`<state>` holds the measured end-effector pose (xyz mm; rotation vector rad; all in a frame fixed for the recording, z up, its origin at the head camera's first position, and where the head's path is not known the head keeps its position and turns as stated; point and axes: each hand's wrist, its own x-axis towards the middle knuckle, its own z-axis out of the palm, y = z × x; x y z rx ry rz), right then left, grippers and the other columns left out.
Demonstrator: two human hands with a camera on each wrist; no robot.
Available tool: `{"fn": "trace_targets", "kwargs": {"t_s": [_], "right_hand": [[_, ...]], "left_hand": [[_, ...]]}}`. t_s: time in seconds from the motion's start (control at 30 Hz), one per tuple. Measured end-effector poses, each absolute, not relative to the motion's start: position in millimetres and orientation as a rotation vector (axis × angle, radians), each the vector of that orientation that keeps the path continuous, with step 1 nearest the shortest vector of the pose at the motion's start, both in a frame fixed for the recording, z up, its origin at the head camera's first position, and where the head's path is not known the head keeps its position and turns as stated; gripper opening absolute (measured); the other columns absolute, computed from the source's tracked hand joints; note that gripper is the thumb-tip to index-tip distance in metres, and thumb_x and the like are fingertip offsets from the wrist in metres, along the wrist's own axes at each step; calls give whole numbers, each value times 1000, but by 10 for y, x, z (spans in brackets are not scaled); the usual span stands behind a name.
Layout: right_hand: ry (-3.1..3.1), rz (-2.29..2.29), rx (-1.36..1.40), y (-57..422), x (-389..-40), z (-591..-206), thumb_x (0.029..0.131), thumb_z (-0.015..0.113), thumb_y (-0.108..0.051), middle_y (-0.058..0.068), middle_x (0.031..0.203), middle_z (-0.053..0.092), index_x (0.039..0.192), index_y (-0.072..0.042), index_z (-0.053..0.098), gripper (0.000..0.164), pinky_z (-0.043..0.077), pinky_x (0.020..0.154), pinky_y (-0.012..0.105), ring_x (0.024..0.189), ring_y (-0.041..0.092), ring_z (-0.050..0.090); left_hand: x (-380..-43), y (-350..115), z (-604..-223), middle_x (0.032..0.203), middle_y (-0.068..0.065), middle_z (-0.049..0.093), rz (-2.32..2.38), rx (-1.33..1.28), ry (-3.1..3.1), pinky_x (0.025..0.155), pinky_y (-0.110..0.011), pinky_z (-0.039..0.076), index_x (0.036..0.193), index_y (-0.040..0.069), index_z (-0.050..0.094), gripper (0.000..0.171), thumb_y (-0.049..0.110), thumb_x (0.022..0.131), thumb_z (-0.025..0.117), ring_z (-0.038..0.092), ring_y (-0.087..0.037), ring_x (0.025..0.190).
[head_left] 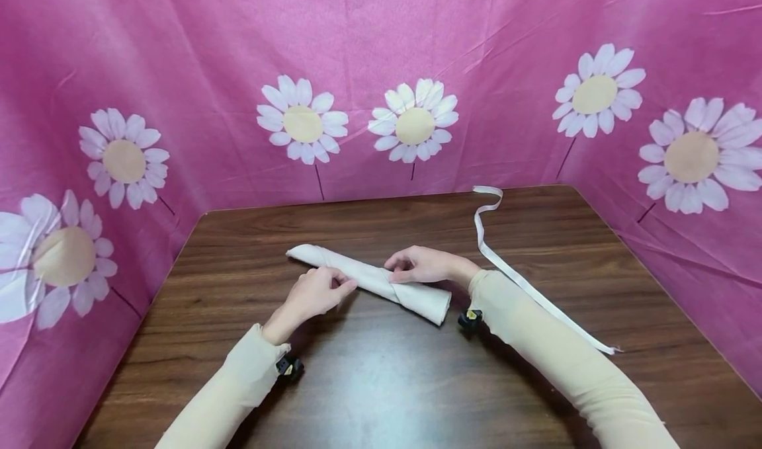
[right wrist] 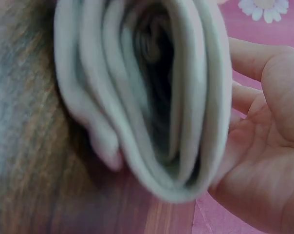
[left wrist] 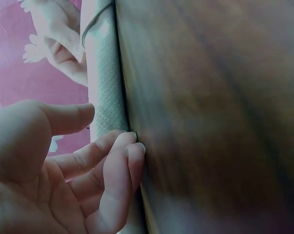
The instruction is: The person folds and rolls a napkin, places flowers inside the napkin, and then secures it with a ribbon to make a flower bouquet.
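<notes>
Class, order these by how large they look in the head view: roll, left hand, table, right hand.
1. Table
2. Roll
3. Left hand and right hand: too alike to rank

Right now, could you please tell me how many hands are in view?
2: the left hand at the near side of the cloth roll, and the right hand at its far side, nearer its right end.

- Your head view is bright, with a pale glare on the near middle of the tabletop (head_left: 375, 383).
- A soft shadow falls beneath your right sleeve (head_left: 562, 363).
- Your left wrist view is dimmer and bluish, its wood smeared, your right hand (left wrist: 64, 36) washed out.
- Your right wrist view blurs the rolled cloth (right wrist: 188, 92); its hollow sits dark.
</notes>
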<state>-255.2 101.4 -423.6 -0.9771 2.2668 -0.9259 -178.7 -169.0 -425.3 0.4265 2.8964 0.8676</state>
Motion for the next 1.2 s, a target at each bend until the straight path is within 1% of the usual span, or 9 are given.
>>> {"fn": "trace_targets", "kwargs": {"t_s": [0.07,0.2,0.37,0.57,0.8,0.93,1.03,1.13,1.2], "right_hand": [[2252,-926,-953,1039,-2543,-4235,100,67,-22,-1,97,69,134,2,60,43,52,71,28,83,9,61],[2184,-959,-875,1106,-2522,-4231,101,65,-20,2,94,68,141,7,50,51,56,61,33,73,12,61],[2127,-1002,-790,1200,-2506,-4251,101,64,-18,3,91,68,145,9,44,55,57,59,34,67,16,61],[2070,-1126,-676,1289,-2459,-4292,100,66,-17,6,90,69,143,10,42,56,56,56,34,64,18,65],[2032,-1259,-505,1328,-2380,-4321,97,70,-13,12,85,67,133,9,45,50,59,63,36,65,20,68],[2023,-1310,-438,1356,-2360,-4351,96,72,-15,14,84,67,125,7,49,42,59,61,34,65,20,68],[2016,-1327,-411,1384,-2355,-4363,96,71,-16,14,86,67,120,5,52,37,59,61,34,65,20,69],[2020,-1336,-392,1411,-2390,-4369,98,69,-21,14,90,68,120,4,55,36,59,61,35,66,21,69],[2040,-1356,-378,1425,-2448,-4384,99,68,-24,14,93,69,123,4,56,38,60,60,37,66,21,69]], "left_hand": [[-1834,-1659,-4243,56,8,57,894,425,2853,55,-34,47,88,19,72,23,39,98,65,57,-11,50],[-1937,-1586,-4229,58,0,61,974,415,2751,49,-32,50,89,16,70,25,38,99,64,61,-15,47],[-2064,-1497,-4222,64,-8,65,1062,418,2662,48,-31,54,88,10,70,30,36,100,64,64,-20,51],[-2219,-1383,-4225,70,-9,66,1124,374,2581,51,-32,56,94,8,70,30,37,100,65,64,-19,59],[-2343,-1263,-4234,85,-9,68,1238,301,2449,54,-32,57,104,7,68,29,35,100,65,61,-17,63],[-2406,-1196,-4256,88,-9,68,1260,294,2400,55,-33,58,106,7,67,30,36,100,65,61,-17,63],[-2440,-1150,-4273,89,-8,67,1261,302,2371,56,-33,58,107,7,67,31,37,100,64,61,-17,64],[-2466,-1110,-4273,90,-9,67,1266,297,2351,57,-32,58,107,6,67,33,38,99,65,61,-17,64],[-2479,-1096,-4264,91,-9,67,1280,285,2335,57,-32,57,108,7,67,33,38,99,66,61,-17,65]]}}
